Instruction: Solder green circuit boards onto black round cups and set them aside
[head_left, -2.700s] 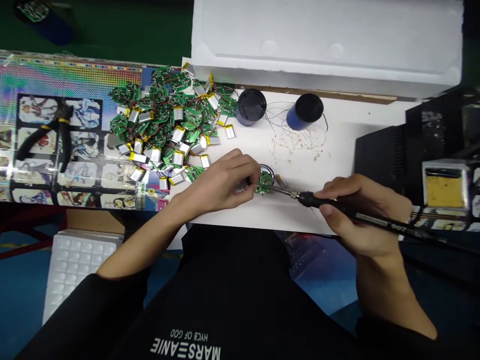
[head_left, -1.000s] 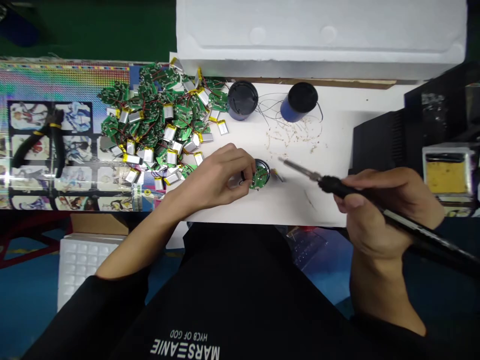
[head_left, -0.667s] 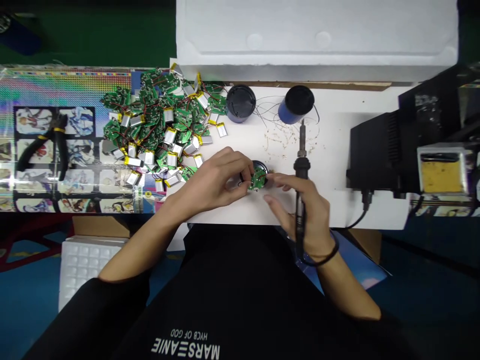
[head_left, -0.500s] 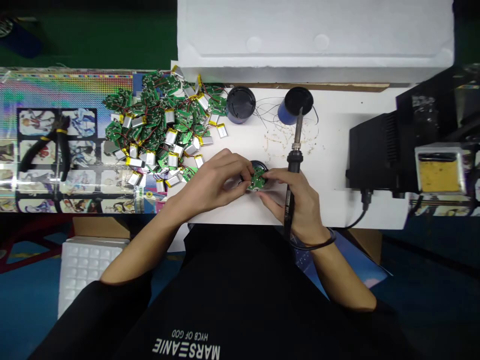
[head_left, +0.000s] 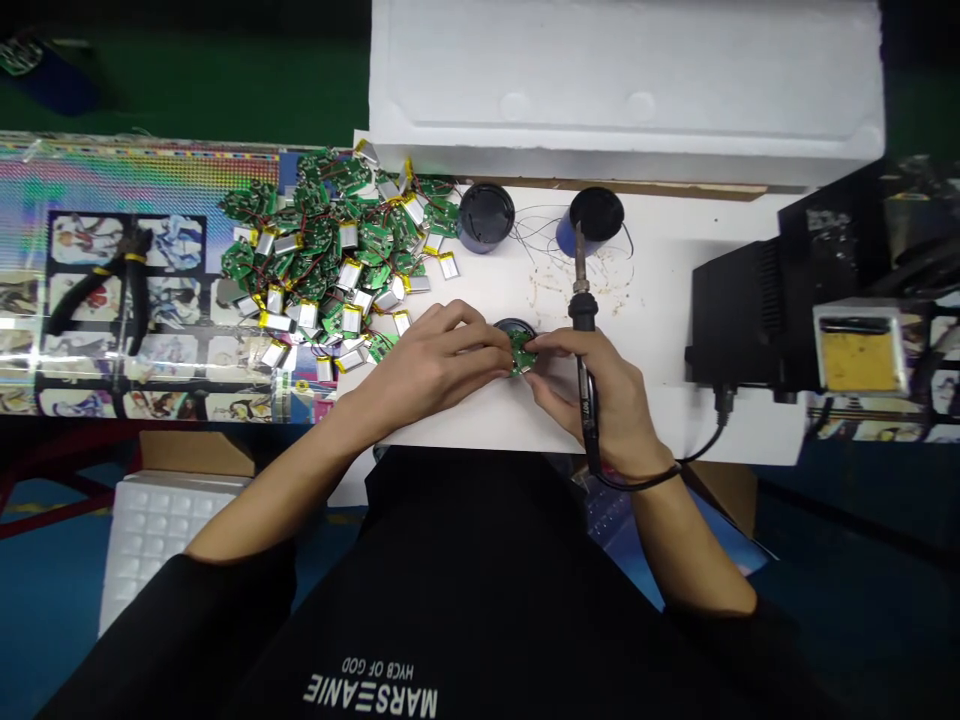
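A round green circuit board [head_left: 520, 354] sits in a black round part [head_left: 513, 325] at the front of the white work surface. My left hand [head_left: 431, 362] is closed at the board's left side, its fingertips pressed on the edge. On the other side, the thumb and forefinger of my right hand [head_left: 616, 405] pinch the board. That same hand also carries a soldering iron [head_left: 583, 312], its tip pointing away from me toward a blue cup with a black top [head_left: 581, 235]. The underside of the board is hidden.
Left of my hands lies a heap of green boards with small silver batteries [head_left: 349, 270]. Pliers [head_left: 124, 265] rest further left. Another black-topped cup [head_left: 486, 218] and thin wires stand behind. At right are a black soldering station [head_left: 739, 315] and a yellow sponge tray [head_left: 860, 360]; white foam [head_left: 622, 110] borders the back.
The soldering iron has swung slightly left. My left fingers have come together and lie flatter against the board's edge. The whole view has shifted a little.
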